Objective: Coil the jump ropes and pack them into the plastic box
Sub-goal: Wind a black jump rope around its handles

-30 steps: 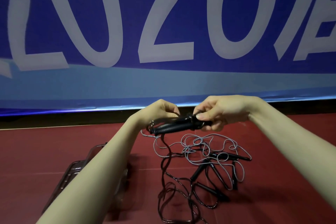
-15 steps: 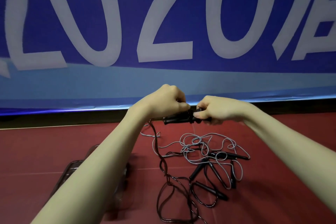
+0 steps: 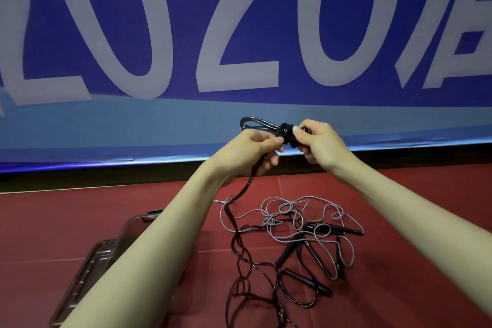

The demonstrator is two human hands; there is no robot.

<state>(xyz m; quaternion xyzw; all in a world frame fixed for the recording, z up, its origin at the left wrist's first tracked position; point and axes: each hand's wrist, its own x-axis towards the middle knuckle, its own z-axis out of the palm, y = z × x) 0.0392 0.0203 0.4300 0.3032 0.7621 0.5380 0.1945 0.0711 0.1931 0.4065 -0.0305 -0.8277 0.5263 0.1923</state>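
Big dark-blue fabric banner (image 3: 239, 34) w/ light-blue lower band on the wall: huge white slanted chars, partly cropped, approx "U Z O", then "/" & part of an "A" or "E".

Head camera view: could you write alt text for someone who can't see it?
Two bare hands, left hand and right hand, hold up a black jump rope partly wound into a bundle, its loose end trailing to the red floor. Below lie a tangled grey rope, black handles and a clear plastic box, before a blue banner.
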